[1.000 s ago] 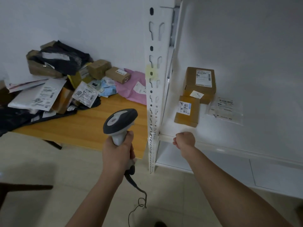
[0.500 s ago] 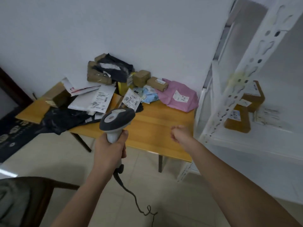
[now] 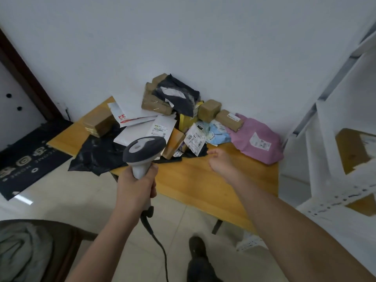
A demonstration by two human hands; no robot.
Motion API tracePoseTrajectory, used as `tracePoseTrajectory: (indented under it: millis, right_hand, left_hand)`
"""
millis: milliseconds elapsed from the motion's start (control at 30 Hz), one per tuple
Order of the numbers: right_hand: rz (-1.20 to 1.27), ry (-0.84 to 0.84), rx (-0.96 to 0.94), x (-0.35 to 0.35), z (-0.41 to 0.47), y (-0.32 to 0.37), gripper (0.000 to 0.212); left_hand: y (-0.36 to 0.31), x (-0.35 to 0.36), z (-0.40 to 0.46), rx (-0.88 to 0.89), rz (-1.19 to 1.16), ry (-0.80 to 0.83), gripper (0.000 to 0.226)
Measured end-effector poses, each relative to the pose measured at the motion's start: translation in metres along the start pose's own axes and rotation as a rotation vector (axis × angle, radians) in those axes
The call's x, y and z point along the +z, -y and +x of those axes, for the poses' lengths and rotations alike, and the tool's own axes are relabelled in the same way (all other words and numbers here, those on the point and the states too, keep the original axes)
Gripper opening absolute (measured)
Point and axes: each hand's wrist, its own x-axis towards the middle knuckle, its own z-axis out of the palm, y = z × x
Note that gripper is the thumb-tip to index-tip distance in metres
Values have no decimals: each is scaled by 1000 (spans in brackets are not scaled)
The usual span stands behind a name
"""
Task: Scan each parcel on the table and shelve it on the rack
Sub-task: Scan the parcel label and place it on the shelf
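— Where are the hands?
— The left hand (image 3: 135,185) grips the scanner (image 3: 143,152); the right hand (image 3: 220,162) hovers, fingers loose, over the table (image 3: 195,180).
— The parcels (image 3: 189,119)?
— Heaped at the table's far side.

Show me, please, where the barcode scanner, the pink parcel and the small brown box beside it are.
barcode scanner (image 3: 143,149): head view, on its dark head.
pink parcel (image 3: 255,147): head view, on the pink bag under its label.
small brown box (image 3: 228,120): head view, on its top face.
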Motion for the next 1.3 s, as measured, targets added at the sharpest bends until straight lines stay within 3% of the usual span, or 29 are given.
tracePoseTrajectory:
  millis: [200,433,533,667,800,933,1167,1300]
  right_hand:
    - [-201,105,-62,13,127,8,44]
    - [-507,210,-83,26,256,-7,101]
    - [-613,232,-91,37,294,-18,111]
    - [-714,203,-22,51,323,-29,100]
    - [-795,135,-15,52,325,-33,56]
    - [-544,172,-23,35,302,-23,32]
    - [34,118,23,-26,190,5,33]
    - [324,-12,71,-55,100,-3,24]
  left_hand:
    - [7,50,98,-37,60,-27,31]
    - [19,102,194,-99,166,-12,46]
    - [25,113,218,-121,190,4,46]
    - [29,121,236,-143,224,17,47]
    - [27,122,240,-148,240,13,45]
    - [18,114,228,-136,235,34,42]
    - [2,91,157,-34,175,105,39]
    - [-4,73,90,26,117,172,37]
